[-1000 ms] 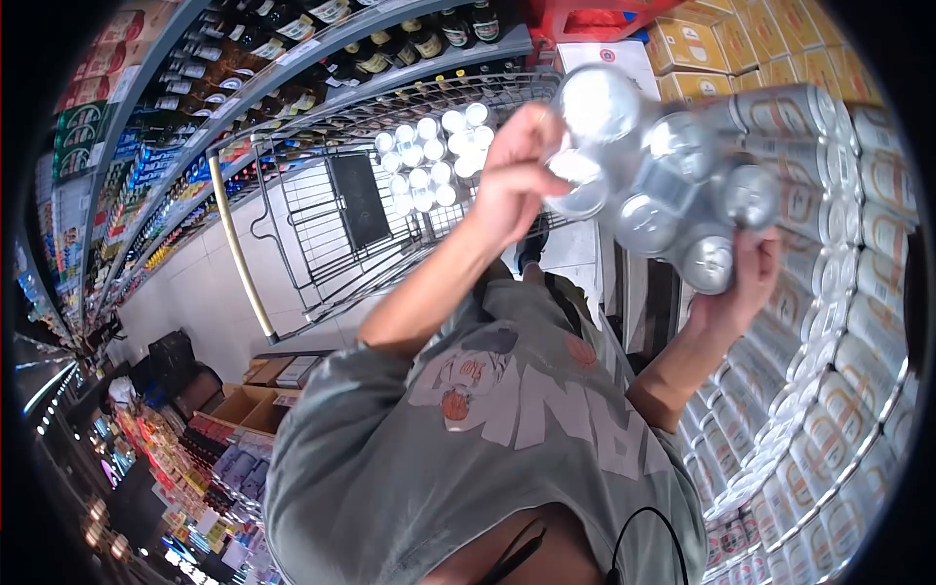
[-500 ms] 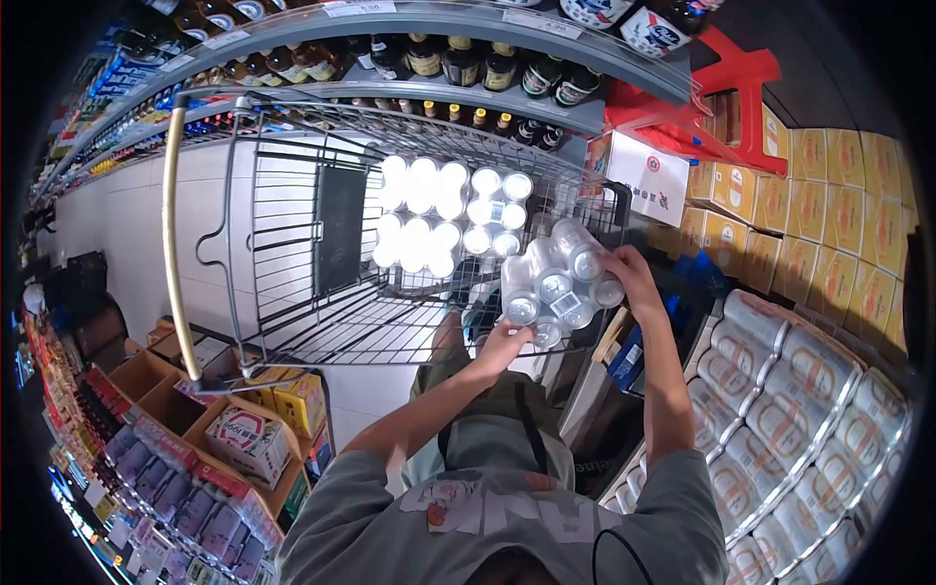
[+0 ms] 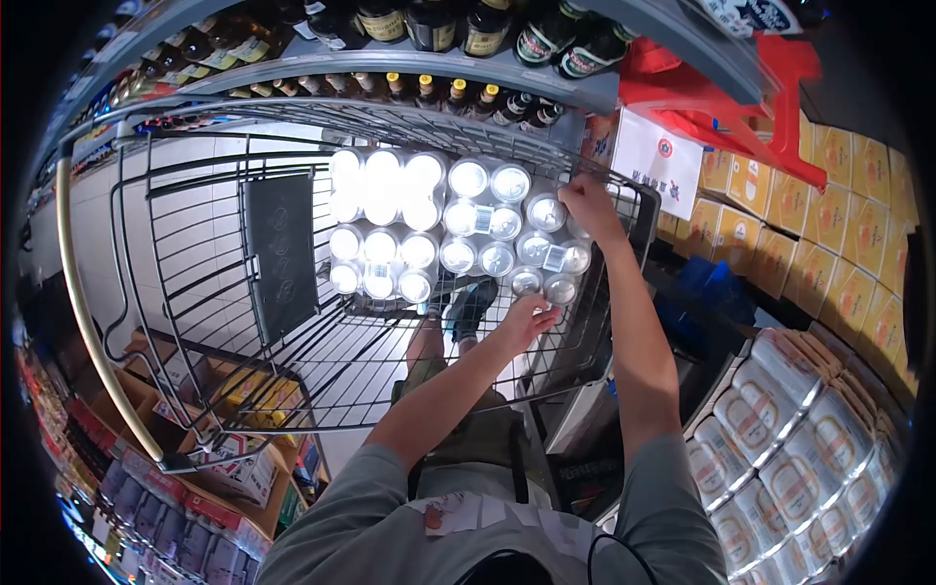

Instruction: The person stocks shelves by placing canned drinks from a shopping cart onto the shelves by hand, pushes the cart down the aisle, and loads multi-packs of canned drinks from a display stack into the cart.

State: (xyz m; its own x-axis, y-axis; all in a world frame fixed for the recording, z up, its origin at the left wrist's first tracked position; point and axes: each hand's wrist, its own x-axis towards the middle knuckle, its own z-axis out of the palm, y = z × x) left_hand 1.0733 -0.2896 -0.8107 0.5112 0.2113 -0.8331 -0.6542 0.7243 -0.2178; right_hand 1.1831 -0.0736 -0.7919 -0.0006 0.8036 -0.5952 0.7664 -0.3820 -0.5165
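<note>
A shrink-wrapped pack of cans (image 3: 542,252) stands at the front end of the shopping cart (image 3: 283,390), can ends facing up. My right hand (image 3: 588,207) is closed on its far right corner, fingers curled and partly hidden. At the near end, my left hand (image 3: 527,325) pinches the edge of the same pack with thumb and fingers. Right beside this pack stands another can pack (image 3: 480,219). Further left in the cart are two more wrapped packs, a glaring far pack (image 3: 387,185) and a near pack (image 3: 382,261).
Bottle shelves (image 3: 429,66) run along the cart's far side. A red plastic stool (image 3: 780,122) and a white box (image 3: 655,161) stand beyond its front end, near stacked yellow cartons (image 3: 829,214). Wrapped cans (image 3: 780,458) are piled at right; open cardboard boxes (image 3: 146,390) stand at left.
Both hands have lowered the pack of cans from a tilted position into the cart, beside the other packs. The cart now appears larger and further left in view.
</note>
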